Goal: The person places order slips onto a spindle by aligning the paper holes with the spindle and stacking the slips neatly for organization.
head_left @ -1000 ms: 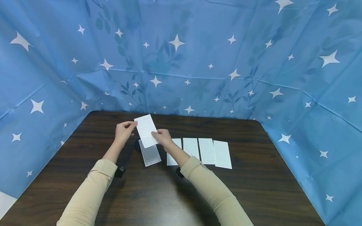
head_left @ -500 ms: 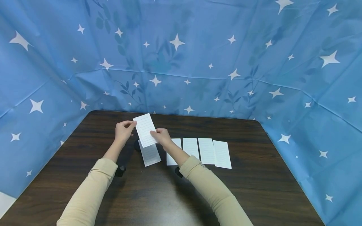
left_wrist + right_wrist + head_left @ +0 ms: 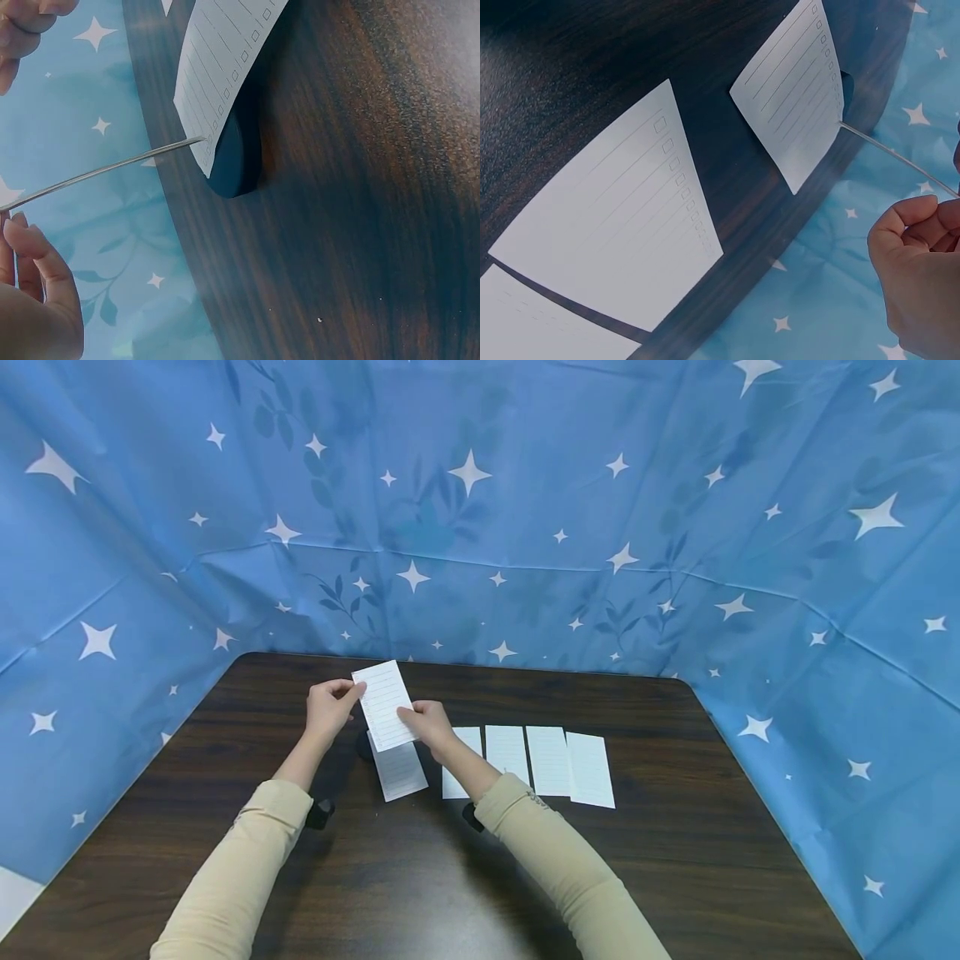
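In the head view my left hand (image 3: 328, 708) pinches the upper left corner of a white lined note sheet (image 3: 386, 703). The right hand (image 3: 430, 724) grips its lower right edge, thumb on top. Both wrist views show the held sheet (image 3: 105, 174) edge-on as a thin strip, raised off the table. Below it lies another lined sheet (image 3: 401, 774), partly covered in the head view; small checkboxes run down one of its sides. This lower sheet leans on a dark rounded object (image 3: 240, 159).
Several more lined sheets (image 3: 547, 760) lie side by side in a row to the right, the leftmost (image 3: 454, 789) partly hidden by my right forearm. The dark wood table (image 3: 720, 852) ends at a blue star-patterned curtain (image 3: 525, 485).
The held sheet and right hand have shifted very slightly left and away from me. Its angle is almost the same, and the sheets on the table have stayed put.
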`<state>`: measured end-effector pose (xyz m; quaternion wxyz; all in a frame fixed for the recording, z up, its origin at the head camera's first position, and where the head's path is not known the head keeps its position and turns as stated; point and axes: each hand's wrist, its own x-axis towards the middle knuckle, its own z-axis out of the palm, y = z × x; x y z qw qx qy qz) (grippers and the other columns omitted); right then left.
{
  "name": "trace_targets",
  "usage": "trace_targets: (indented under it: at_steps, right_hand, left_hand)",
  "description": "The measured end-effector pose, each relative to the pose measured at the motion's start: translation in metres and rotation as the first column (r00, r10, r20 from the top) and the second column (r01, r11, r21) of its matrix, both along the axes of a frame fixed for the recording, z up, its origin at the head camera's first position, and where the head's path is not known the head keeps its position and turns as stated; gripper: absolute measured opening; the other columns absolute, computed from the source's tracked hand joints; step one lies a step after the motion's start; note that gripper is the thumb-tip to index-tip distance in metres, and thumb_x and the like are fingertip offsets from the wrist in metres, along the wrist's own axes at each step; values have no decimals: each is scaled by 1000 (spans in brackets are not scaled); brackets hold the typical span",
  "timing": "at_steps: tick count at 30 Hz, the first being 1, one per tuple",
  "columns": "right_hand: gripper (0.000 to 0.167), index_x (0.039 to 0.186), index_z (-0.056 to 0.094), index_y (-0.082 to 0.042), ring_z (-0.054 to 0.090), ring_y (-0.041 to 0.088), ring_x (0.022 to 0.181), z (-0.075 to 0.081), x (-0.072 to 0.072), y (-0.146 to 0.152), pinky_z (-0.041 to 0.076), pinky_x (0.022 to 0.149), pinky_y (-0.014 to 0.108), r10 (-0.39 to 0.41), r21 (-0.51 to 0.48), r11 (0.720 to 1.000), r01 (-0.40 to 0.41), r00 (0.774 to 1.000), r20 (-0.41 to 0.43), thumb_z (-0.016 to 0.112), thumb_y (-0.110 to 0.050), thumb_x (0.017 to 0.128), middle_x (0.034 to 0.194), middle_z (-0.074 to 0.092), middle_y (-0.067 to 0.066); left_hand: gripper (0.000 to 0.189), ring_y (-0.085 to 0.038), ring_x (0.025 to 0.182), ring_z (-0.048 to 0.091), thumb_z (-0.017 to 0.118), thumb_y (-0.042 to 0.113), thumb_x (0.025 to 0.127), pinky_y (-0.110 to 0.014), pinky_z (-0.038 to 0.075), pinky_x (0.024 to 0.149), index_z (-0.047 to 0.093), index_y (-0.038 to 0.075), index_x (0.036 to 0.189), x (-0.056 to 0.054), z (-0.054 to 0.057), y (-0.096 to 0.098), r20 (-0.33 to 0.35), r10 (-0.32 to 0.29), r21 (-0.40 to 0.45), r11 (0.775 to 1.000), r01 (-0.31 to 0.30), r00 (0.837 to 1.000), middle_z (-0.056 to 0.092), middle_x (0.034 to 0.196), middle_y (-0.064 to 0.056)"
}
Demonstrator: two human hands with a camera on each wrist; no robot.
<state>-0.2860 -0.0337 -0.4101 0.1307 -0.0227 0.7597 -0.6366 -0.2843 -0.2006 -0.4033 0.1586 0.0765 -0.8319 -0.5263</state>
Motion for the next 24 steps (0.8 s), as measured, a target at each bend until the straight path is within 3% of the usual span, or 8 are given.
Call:
trace_targets:
  at_steps: [3, 9, 12, 18, 24]
  right_hand:
    - [28, 105, 66, 5, 60, 12, 70, 1, 0, -1, 54, 64, 22, -2, 0, 1000, 2, 1000, -2, 57, -19, 93, 94, 67, 17]
    - [28, 103, 66, 6, 57, 11, 67, 1, 1, -2, 52, 63, 21, -3, 1, 1000, 3, 1000, 6, 57, -18, 93, 93, 67, 17]
    - [27, 102, 66, 7, 56, 11, 67, 0, 0, -3, 50, 60, 20, -6, 3, 1000, 6, 1000, -4, 57, -17, 93, 91, 67, 16]
    - [27, 100, 67, 6, 54, 11, 67, -1, 0, -3, 45, 57, 17, -1, 34, 999, 2, 1000, -21, 56, -18, 93, 86, 66, 13]
    - [28, 103, 66, 6, 57, 12, 69, -4, -1, -4, 48, 58, 18, 0, 63, 998, 0, 1000, -2, 56, -18, 93, 89, 66, 14]
  left_hand:
    - [32, 0, 56, 49, 61, 21, 91, -35, 58, 57, 67, -7, 104, -1, 0, 0, -10, 8, -8, 1000, -8, 1000, 65, 93, -20]
    - [32, 0, 49, 48, 61, 20, 91, -20, 51, 46, 67, -9, 102, -2, -3, 0, -34, 12, -35, 999, -13, 999, 65, 83, -17]
    - [32, -1, 48, 47, 62, 21, 90, -17, 49, 46, 67, -7, 103, -3, -3, 0, -11, 31, -3, 1000, -31, 999, 64, 82, -13]
    - [35, -4, 61, 52, 59, 24, 92, -25, 54, 54, 67, -6, 108, -4, 3, -1, 85, 31, 94, 995, -39, 996, 64, 90, -17]
    - [35, -9, 72, 54, 56, 24, 94, -29, 57, 61, 66, -5, 110, -3, 6, -3, 130, -17, 51, 999, 10, 991, 63, 97, -18]
